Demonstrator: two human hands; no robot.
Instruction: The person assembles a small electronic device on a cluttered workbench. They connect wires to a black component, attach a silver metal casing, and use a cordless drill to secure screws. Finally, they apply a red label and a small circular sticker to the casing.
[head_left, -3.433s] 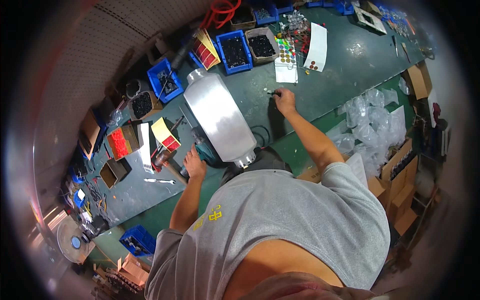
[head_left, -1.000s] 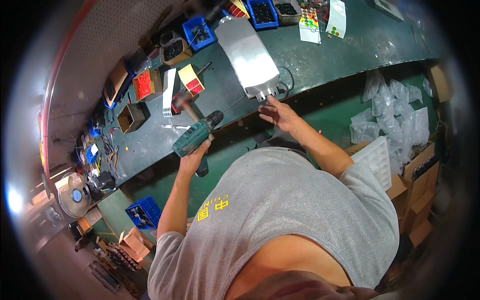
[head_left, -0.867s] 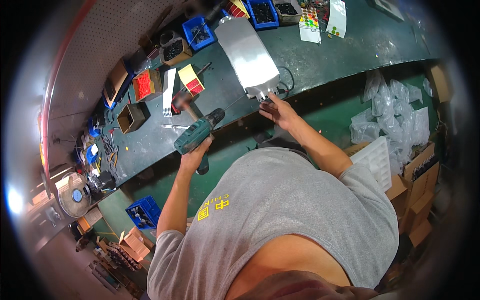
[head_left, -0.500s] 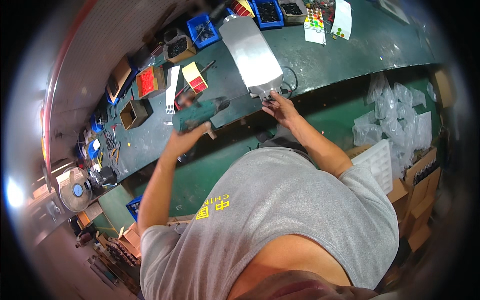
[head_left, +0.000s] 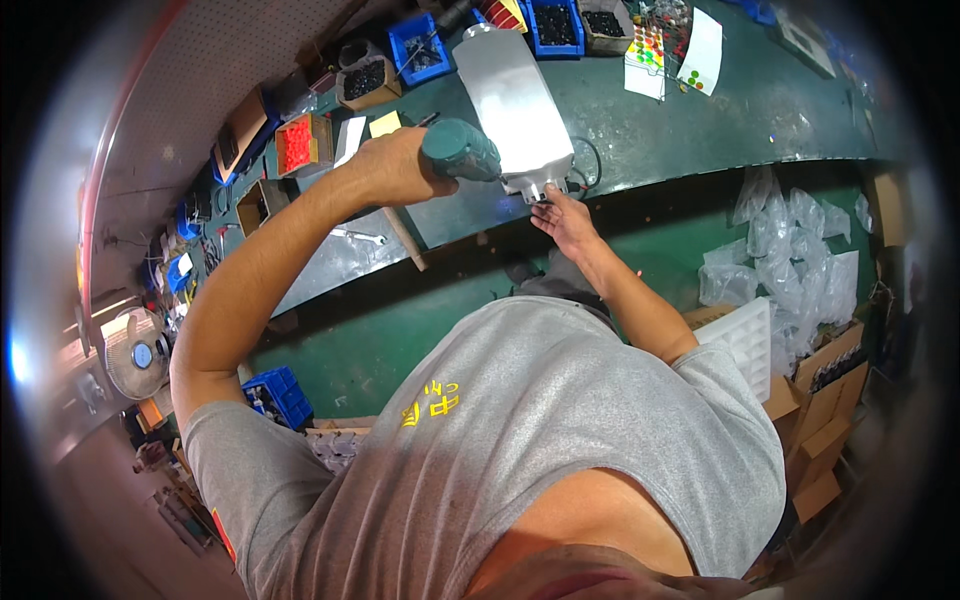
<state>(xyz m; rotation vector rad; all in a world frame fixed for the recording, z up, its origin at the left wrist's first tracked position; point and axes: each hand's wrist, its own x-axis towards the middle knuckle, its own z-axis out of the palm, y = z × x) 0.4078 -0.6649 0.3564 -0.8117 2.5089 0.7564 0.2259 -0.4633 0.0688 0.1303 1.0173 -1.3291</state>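
A green power drill is in my left hand, whose fingers wrap round its grip. The drill's rear faces up and its front reaches the near left corner of a silver metal housing; its bit is hidden. The long, box-shaped housing lies on the bench, with a round neck at its far end. My right hand is closed at the housing's near end, with thumb and fingers on the fittings there. A black cable loops beside that end.
The green bench carries blue bins of small parts, a box of red pieces and sticker sheets. A wrench and a wooden handle lie near the front edge. Clear plastic bags hang at right.
My left hand has raised the drill and moved it right, up to the housing's near end. My right hand stays at that end. The wrench and wooden handle have come into sight.
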